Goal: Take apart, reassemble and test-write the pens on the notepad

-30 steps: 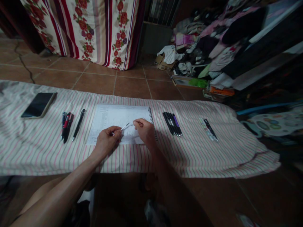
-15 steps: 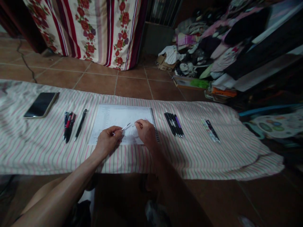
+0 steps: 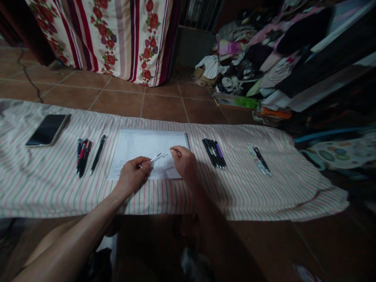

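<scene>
A white pen [image 3: 156,158] is pinched in the left hand [image 3: 132,175], with the thumb and fingers together on its barrel and its tip pointing right, just above the printed page of a spiral notebook [image 3: 147,143]. The right hand [image 3: 183,162] rests on the notebook's right side, just beside the pen's tip, with its fingertips [image 3: 176,150] curled together; whether they grip anything is too small to tell.

The notebook lies on a striped cloth [image 3: 188,203]. Left of it on the cloth are a face-up smartphone [image 3: 47,130], a tight cluster of pens [image 3: 82,156] and a lone black pen [image 3: 98,154]. To its right lie a row of dark pens [image 3: 214,153], one with a purple barrel, and then a packaged pen [image 3: 259,160].
</scene>
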A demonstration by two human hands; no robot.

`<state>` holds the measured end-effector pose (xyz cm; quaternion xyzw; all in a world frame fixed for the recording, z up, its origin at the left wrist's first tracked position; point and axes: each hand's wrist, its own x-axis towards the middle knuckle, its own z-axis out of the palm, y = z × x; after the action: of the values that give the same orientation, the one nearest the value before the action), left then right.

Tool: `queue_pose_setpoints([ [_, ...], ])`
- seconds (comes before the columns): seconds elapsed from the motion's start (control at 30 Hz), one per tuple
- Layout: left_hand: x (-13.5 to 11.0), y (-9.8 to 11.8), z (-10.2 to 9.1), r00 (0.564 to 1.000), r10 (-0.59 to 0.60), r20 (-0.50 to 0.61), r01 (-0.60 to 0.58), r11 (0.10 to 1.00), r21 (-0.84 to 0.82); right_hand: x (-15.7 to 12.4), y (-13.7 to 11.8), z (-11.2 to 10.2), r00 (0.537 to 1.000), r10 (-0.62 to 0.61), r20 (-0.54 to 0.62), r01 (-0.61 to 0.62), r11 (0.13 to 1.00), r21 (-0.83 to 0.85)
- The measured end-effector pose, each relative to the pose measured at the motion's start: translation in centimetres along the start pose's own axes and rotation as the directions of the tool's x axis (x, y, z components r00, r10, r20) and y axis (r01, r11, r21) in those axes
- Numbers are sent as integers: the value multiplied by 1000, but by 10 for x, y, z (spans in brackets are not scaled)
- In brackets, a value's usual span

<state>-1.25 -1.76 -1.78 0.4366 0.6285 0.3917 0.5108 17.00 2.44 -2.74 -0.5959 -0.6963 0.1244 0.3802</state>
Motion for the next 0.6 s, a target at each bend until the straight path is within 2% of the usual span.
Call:
queue_pose_setpoints([
  [0.1, 0, -1, 1, 1000, 3, 3, -3, 1000, 7, -1, -1, -3, 1000, -25, -9, 25, 999, 38],
  [0.3, -1, 3, 3, 1000, 3, -1, -3, 1000, 28, -1, 7, -15, 994, -57, -88, 56, 998, -8],
  [0.43, -3, 6, 3, 1000, 13, -6, -12, 999, 48, 1, 21, -29, 982, -19, -187, 10, 999, -45],
  [0.6, -4, 3, 2, 1000, 26, -10, -25, 996, 87, -1, 35, -40, 979, 41, -201, -62, 993, -98],
])
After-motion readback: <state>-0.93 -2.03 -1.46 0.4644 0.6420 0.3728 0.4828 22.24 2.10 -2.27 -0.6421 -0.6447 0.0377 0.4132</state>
